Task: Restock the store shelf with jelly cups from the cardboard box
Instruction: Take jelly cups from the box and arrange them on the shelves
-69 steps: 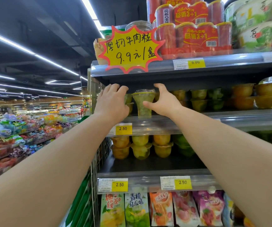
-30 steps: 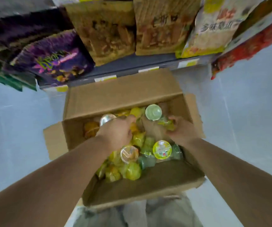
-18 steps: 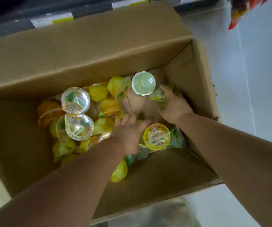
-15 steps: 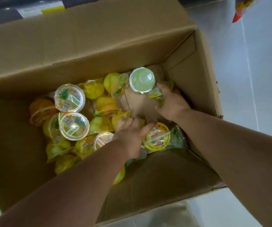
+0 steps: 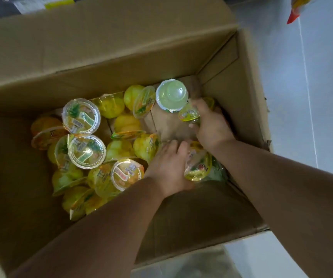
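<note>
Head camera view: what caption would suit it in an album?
In the cardboard box, left hand grips a yellow-rimmed jelly cup; right hand grips another jelly cup.

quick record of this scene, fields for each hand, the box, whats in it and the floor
container: cardboard box, flaps open, standing on the pale tiled floor
contents: loose jelly cups, mostly yellow, some upright, others tipped over
left hand: grips a yellow-rimmed jelly cup near the box's right wall
right hand: fingers curled round a tilted jelly cup toward the far right corner
neighbour: pale green cup just beyond the right hand's cup
</note>
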